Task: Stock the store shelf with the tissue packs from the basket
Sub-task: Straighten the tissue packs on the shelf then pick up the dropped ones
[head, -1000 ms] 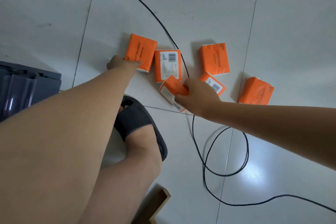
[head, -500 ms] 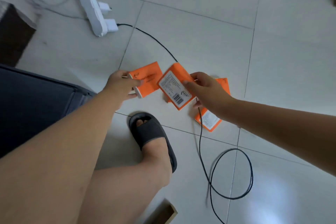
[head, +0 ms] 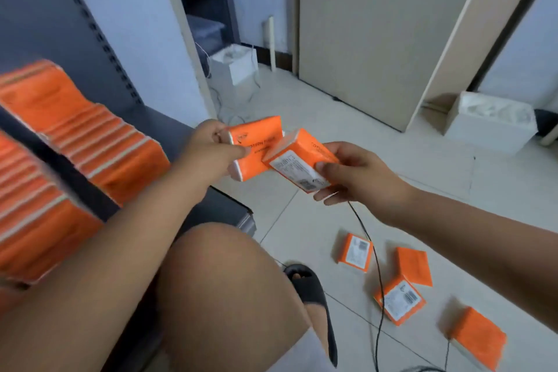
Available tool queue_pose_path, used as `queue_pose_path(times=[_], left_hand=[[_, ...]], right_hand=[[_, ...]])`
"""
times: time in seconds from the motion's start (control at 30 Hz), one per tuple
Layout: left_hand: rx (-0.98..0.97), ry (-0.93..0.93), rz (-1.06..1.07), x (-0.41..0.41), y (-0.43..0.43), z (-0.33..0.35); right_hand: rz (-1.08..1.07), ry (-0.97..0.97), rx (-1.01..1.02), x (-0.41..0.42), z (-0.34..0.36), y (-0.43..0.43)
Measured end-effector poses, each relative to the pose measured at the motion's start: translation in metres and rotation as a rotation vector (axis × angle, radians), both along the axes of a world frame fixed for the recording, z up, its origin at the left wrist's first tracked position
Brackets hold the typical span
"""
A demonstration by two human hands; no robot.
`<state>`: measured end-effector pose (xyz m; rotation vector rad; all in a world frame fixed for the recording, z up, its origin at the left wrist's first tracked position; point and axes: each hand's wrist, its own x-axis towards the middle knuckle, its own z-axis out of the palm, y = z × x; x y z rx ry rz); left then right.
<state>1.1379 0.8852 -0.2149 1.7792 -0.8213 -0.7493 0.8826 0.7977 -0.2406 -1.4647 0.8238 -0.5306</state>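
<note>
Nearest the camera, a bare knee [head: 217, 281] fills 6 o'clock, with a black slipper [head: 314, 296] on the foot just to its right. Round about 4 to 5 o'clock there are four loose packs [head: 354, 252] of orange tissues scattered on the tiled floor [head: 302, 220]. Two of them are label side up and two show plain orange. A thin black cable [head: 379, 275] snakes down between them and crosses over one of the label-up packs.

Dead centre is where the hands are, both up off the floor. The left hand [head: 211, 145] comes in from 8 o'clock, with its fingers curled round the end of the left pack [head: 256, 145], which has its printed face towards the camera. The right hand [head: 356, 172] comes in from 4 o'clock and grips the right pack [head: 299, 160], thumb on the near side, fingers wrapped underneath, barcode label facing up. The right pack overlaps the left one in the shot, and I honestly can't tell if they're touching.

Over at 9 o'clock is the dark grey shelf [head: 225, 207], already lined with rows of stocked packs [head: 99, 145] standing on edge. They look pretty blurry.

Further back there's a white box [head: 238, 68] at 12 o'clock, a tall beige panel [head: 377, 33] at 1, and a white bin [head: 490, 125] at 2 o'clock.
</note>
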Motion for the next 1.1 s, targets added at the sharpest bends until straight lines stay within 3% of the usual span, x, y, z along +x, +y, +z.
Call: queue_pose_path(times=[0.13, 0.37, 0.53, 0.73, 0.83, 1.1], left_hand=[[-0.147, -0.082, 0.081, 0.028, 0.060, 0.047], [-0.313, 0.004, 0.303, 0.067, 0.153, 0.085], [-0.371, 0.005, 0.431, 0.094, 0.212, 0.086], [-0.430, 0.036, 0.559, 0.128, 0.265, 0.058], [-0.457, 0.058, 0.578, 0.141, 0.276, 0.047], [-0.493, -0.007, 0.679, 0.178, 0.280, 0.039]], right_hand=[[0.048, -0.143, -0.004, 0.042, 0.040, 0.016], [0.099, -0.378, 0.079, 0.134, 0.079, 0.056], [0.149, -0.426, 0.065, 0.203, 0.080, 0.090], [0.151, -0.489, 0.247, 0.262, 0.070, 0.114], [0.266, -0.465, 0.313, 0.283, 0.061, 0.113], [0.275, -0.442, 0.167, 0.339, 0.064, 0.123]])
